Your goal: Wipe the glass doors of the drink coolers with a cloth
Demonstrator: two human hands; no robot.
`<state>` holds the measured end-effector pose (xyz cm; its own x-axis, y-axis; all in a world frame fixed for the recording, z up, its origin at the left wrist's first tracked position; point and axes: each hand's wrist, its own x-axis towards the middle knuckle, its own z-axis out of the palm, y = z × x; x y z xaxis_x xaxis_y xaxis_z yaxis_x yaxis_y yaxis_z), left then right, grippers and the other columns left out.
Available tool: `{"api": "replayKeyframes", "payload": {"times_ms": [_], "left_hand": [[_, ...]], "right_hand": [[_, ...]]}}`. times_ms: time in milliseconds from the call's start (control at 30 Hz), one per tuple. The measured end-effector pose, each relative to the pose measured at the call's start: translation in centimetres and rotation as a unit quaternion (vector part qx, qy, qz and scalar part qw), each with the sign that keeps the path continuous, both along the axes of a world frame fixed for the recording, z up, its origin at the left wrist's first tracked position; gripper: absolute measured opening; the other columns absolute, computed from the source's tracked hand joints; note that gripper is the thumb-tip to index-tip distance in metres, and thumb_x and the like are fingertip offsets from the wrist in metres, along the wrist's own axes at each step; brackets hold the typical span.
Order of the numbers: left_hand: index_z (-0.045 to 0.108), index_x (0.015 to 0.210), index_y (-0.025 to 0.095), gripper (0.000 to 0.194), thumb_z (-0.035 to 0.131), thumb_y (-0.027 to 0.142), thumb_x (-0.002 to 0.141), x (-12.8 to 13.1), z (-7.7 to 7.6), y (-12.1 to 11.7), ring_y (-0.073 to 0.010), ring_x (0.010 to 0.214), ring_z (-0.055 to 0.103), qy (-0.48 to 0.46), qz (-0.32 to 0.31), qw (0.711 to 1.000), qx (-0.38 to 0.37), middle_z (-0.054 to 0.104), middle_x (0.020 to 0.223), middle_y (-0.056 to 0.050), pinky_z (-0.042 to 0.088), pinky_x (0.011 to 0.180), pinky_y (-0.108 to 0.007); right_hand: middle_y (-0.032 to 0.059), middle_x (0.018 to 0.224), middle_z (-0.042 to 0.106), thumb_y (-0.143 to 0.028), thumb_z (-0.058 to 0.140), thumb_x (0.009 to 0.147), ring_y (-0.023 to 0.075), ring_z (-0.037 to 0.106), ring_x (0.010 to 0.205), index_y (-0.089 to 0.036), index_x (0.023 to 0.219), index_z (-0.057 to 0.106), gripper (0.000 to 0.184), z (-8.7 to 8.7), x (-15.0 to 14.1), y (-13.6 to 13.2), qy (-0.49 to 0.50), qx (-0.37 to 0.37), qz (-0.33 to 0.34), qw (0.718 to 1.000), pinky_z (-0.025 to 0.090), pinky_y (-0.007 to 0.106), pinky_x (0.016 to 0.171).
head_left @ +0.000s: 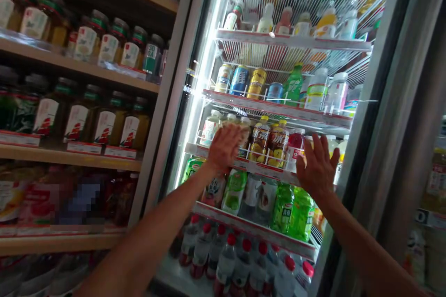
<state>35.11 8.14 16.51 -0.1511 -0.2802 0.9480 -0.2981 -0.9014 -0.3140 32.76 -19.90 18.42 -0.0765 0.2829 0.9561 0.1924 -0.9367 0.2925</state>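
Both my arms reach toward a lit drinks fridge with several wire shelves. My left hand, slightly blurred, is before the left part of a middle shelf with its fingers extended and nothing visible in it. Small bottles stand just left of it, and brown bottles with yellow caps are to its right. My right hand has its fingers spread in front of the same shelf's right end, close to a red drink bottle. I cannot tell whether either hand touches anything.
Cans and a green bottle fill the shelf above. Large green bottles stand below, over red-capped bottles at the bottom. A wooden shelf with jars and bottles is at left. The fridge's metal frame is at right.
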Motion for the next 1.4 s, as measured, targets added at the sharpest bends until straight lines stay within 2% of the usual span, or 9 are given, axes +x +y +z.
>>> {"api": "replayKeyframes", "payload": {"times_ms": [100, 200, 433, 600, 700, 933, 1100, 1200, 1400], "left_hand": [[0.044, 0.126, 0.015, 0.043, 0.036, 0.027, 0.086, 1.0, 1.9, 3.2, -0.0208, 0.133, 0.027, 0.005, -0.003, 0.977, -0.215, 0.041, 0.137, -0.009, 0.022, 0.11, -0.043], [0.044, 0.126, 0.014, 0.043, 0.036, 0.025, 0.085, 1.2, 2.4, 1.8, -0.0218, 0.132, 0.028, -0.003, -0.008, 0.963, -0.269, 0.042, 0.136, -0.011, 0.021, 0.111, -0.044], [0.041, 0.129, 0.021, 0.044, 0.038, 0.024, 0.085, -0.4, 3.3, -1.7, -0.0169, 0.134, 0.023, 0.02, -0.007, 0.984, 0.176, 0.043, 0.136, -0.002, 0.018, 0.113, -0.041], [0.044, 0.127, 0.013, 0.044, 0.038, 0.023, 0.084, 0.8, 6.7, 3.8, -0.0235, 0.131, 0.029, 0.015, -0.006, 0.981, -0.193, 0.043, 0.136, -0.011, 0.025, 0.109, -0.046], [0.04, 0.13, 0.012, 0.046, 0.034, 0.022, 0.085, 1.3, 7.2, 2.0, -0.0269, 0.133, 0.026, -0.001, -0.016, 0.958, -0.288, 0.039, 0.138, -0.013, 0.024, 0.108, -0.054], [0.037, 0.132, 0.021, 0.046, 0.037, 0.025, 0.086, -0.1, 7.0, -4.0, -0.0176, 0.134, 0.023, 0.03, 0.003, 0.984, 0.178, 0.039, 0.139, -0.001, 0.018, 0.113, -0.041], [0.043, 0.127, 0.016, 0.044, 0.036, 0.024, 0.085, 0.8, 9.5, 2.3, -0.0223, 0.131, 0.03, 0.001, 0.01, 0.992, -0.123, 0.043, 0.136, -0.008, 0.026, 0.109, -0.045], [0.04, 0.13, 0.013, 0.046, 0.032, 0.023, 0.086, 1.2, 9.9, 1.8, -0.026, 0.132, 0.028, -0.019, 0.003, 0.976, -0.218, 0.041, 0.136, -0.013, 0.025, 0.107, -0.053], [0.039, 0.131, 0.02, 0.047, 0.037, 0.025, 0.084, 0.2, 8.6, -6.7, -0.0217, 0.133, 0.025, 0.01, 0.006, 0.994, 0.109, 0.039, 0.139, -0.002, 0.018, 0.112, -0.046]], "right_hand": [[0.0124, 0.143, 0.033, -0.031, 0.04, 0.085, 0.0266, 0.026, 0.134, -0.017, 0.134, 0.035, 0.051, 2.2, 0.5, -0.5, -0.025, 0.034, -0.005, 0.999, 0.013, 0.051, 0.108], [0.0119, 0.142, 0.034, -0.032, 0.039, 0.086, 0.0261, 0.026, 0.133, -0.017, 0.133, 0.037, 0.049, 2.7, 0.9, -0.4, -0.013, 0.047, -0.013, 0.999, 0.016, 0.049, 0.107], [0.011, 0.143, 0.033, -0.03, 0.04, 0.086, 0.0261, 0.026, 0.133, -0.018, 0.133, 0.038, 0.049, 2.3, 1.1, -0.4, -0.008, 0.036, 0.0, 0.999, 0.017, 0.049, 0.107], [0.0111, 0.143, 0.032, -0.029, 0.042, 0.085, 0.027, 0.026, 0.133, -0.02, 0.135, 0.034, 0.052, 2.3, 1.1, -0.4, -0.012, 0.034, 0.013, 0.999, 0.017, 0.051, 0.107], [0.0112, 0.143, 0.032, -0.029, 0.041, 0.085, 0.0268, 0.026, 0.134, -0.02, 0.135, 0.034, 0.052, 2.3, 1.1, -0.3, -0.013, 0.036, 0.014, 0.999, 0.016, 0.051, 0.107], [0.0107, 0.142, 0.034, -0.03, 0.042, 0.085, 0.0261, 0.027, 0.133, -0.019, 0.133, 0.037, 0.049, 2.4, 1.0, -0.5, -0.021, 0.032, 0.005, 0.999, 0.019, 0.05, 0.107], [0.0102, 0.142, 0.035, -0.029, 0.043, 0.084, 0.026, 0.026, 0.134, -0.021, 0.135, 0.034, 0.052, 2.4, 1.1, -0.5, -0.024, 0.03, 0.007, 0.999, 0.018, 0.05, 0.107], [0.0098, 0.142, 0.034, -0.029, 0.042, 0.084, 0.0258, 0.026, 0.134, -0.022, 0.136, 0.031, 0.053, 2.4, 1.1, -0.4, -0.027, 0.033, 0.009, 0.999, 0.017, 0.049, 0.107], [0.0097, 0.142, 0.035, -0.029, 0.043, 0.084, 0.0256, 0.027, 0.133, -0.023, 0.136, 0.032, 0.053, 2.2, 1.2, -0.6, -0.026, 0.029, 0.008, 0.999, 0.018, 0.049, 0.107]]}}
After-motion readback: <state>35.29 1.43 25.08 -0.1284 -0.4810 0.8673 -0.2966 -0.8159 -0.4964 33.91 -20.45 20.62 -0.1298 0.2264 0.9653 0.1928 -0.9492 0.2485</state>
